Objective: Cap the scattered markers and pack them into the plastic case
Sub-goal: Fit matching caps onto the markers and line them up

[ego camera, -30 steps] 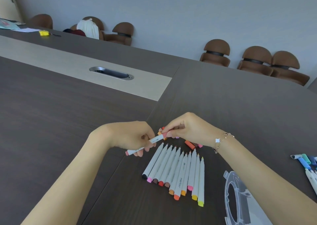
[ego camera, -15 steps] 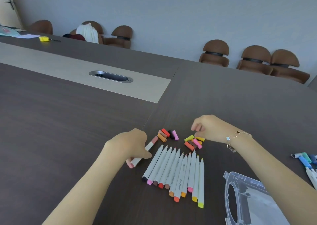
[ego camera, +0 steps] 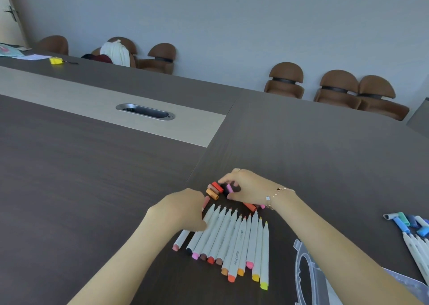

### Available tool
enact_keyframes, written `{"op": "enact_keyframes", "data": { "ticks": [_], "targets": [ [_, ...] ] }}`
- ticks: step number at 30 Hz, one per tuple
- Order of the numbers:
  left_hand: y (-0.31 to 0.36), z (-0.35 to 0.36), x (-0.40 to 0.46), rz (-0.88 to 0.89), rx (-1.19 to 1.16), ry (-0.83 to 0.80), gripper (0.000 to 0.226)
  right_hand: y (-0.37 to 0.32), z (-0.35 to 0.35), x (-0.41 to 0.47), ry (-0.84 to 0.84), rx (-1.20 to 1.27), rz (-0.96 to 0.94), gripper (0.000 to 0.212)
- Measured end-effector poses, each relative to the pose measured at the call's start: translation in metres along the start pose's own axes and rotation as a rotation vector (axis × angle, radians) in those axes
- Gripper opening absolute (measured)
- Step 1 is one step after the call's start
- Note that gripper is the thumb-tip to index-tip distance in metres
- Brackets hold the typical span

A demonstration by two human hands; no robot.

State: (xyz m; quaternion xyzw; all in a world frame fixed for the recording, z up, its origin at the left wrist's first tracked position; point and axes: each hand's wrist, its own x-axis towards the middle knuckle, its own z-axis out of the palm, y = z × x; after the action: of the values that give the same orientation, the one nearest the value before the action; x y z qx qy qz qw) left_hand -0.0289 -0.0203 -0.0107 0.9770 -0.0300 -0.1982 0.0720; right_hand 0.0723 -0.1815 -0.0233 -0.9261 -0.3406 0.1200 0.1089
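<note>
**Markers in a row on the bench, both hands at the far end**

Row of markers (ego camera: 232, 239) lies side by side on the dark bench (ego camera: 92, 188), white barrels touching or nearly so, coloured end caps toward the camera, bare tips pointing away. One more marker (ego camera: 183, 237), pink-capped at both ends, lies at the left edge of the row under the left hand (ego camera: 183, 211). The left hand rests on it — fingers curled down around the barrel, thumb against the first marker of the row. Whether the grip is tight, I cannot tell.

Loose caps (ego camera: 214, 189) — red, brown, orange — sit in a small cluster just beyond the tips. Right hand (ego camera: 246, 188) is arched over the cluster's right side, thumb and forefinger apart and bracketing a pink cap (ego camera: 229, 188) and a dark one beside it; contact not clear. More caps (ego camera: 249, 206) show beneath the right wrist, partly hidden. A bracelet (ego camera: 274, 195) hangs on that wrist.

Clear plastic case (ego camera: 308, 270) lies open at lower right, near the row but apart from it, partly covered by the right forearm. Blue and green markers (ego camera: 413, 232) lie well apart at the right edge. Brown chairs (ego camera: 336, 88) line the far wall.
</note>
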Motion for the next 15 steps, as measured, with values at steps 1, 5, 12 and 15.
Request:
{"op": "enact_keyframes", "data": {
  "ticks": [1, 5, 12, 15],
  "targets": [
    [0.002, 0.0, -0.001, -0.011, 0.008, 0.007, 0.033, 0.0, 0.002, 0.002, -0.001, -0.026, 0.002, 0.045],
    [0.007, 0.004, -0.004, -0.066, 0.014, 0.015, 0.037, 0.0, 0.003, 0.005, 0.038, -0.032, 0.017, 0.039],
    [0.018, 0.007, -0.007, -0.08, 0.088, 0.037, 0.023, -0.003, 0.001, -0.013, 0.243, 0.075, 0.041, 0.035],
    [0.021, 0.007, -0.012, -0.077, 0.036, 0.024, 0.021, -0.001, -0.001, -0.025, 0.304, 0.238, 0.046, 0.028]
  ]
}}
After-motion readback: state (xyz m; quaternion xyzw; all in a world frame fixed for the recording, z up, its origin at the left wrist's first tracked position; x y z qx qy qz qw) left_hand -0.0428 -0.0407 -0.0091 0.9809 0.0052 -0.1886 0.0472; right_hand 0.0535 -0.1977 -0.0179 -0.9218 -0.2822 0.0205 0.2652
